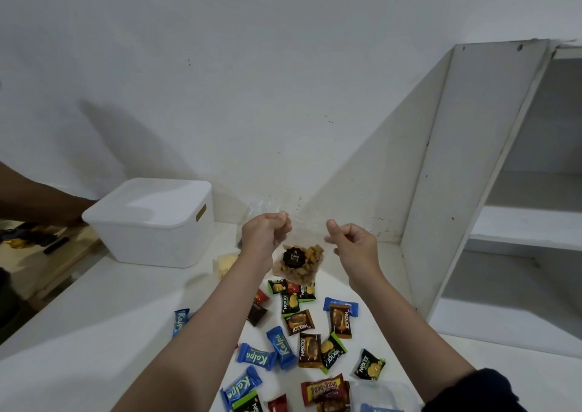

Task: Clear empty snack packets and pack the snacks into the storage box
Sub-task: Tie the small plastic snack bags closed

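— Where's the clear snack bag [297,262]?
— Held above the counter [126,301], left hand [264,233] and right hand [354,243] each pinching a top corner.
— The storage box [151,222]?
— Lidded, back left, apart from the scattered packets [310,336].

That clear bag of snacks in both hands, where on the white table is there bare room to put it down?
Bare white table lies in front of the lidded white plastic storage box, left of the blue Kalpa wrappers. A narrower bare strip runs along the white shelf unit. The middle, under the clear snack bag, is crowded with small Nextar packets.
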Tool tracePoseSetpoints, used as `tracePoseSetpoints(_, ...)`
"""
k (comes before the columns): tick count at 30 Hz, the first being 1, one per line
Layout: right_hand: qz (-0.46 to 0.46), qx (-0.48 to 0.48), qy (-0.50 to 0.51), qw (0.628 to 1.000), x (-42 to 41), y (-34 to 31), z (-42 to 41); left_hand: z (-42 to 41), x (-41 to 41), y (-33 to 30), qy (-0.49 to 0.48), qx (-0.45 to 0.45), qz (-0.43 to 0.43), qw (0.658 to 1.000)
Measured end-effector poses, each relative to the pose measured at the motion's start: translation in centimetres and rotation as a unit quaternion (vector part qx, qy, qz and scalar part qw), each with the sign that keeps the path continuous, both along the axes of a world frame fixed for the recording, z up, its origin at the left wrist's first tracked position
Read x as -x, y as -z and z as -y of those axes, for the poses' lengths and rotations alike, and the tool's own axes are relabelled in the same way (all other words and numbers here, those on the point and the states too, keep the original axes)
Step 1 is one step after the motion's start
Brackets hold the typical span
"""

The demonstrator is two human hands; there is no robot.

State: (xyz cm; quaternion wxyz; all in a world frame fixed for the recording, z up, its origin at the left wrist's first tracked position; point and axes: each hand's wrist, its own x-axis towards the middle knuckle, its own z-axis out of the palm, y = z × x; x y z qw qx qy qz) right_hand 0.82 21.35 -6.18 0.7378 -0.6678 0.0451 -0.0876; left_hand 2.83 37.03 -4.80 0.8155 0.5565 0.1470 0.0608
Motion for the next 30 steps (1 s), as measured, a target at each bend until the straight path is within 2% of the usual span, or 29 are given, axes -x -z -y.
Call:
tracePoseSetpoints(6,0.037,0.059,-0.023,0.997,0.4,0.7,0.0,0.2,0.7,0.1,0.058,-0.009,0.045,0.997)
tracePoseSetpoints(10,0.034,0.119,-0.062,0.99,0.3,0.1,0.5,0.3,0.8,0.6,0.065,-0.109,0.081,0.989)
tracePoseSetpoints(14,0.031,0.218,-0.148,0.964,0.2,-1.3,1.3,0.1,1.0,1.1,0.074,-0.247,0.127,0.958)
tracePoseSetpoints(17,0.026,0.264,-0.178,0.947,0.2,-1.9,1.2,0.0,1.0,1.5,0.091,-0.271,0.137,0.949)
tracePoseSetpoints(25,-0.006,0.269,-0.222,0.937,0.6,-1.4,0.9,-0.4,1.4,2.5,0.121,-0.28,0.133,0.943)
tracePoseSetpoints(30,-0.092,0.132,-0.197,0.967,0.2,-0.2,0.6,-0.1,1.5,3.3,0.051,-0.253,0.102,0.961)
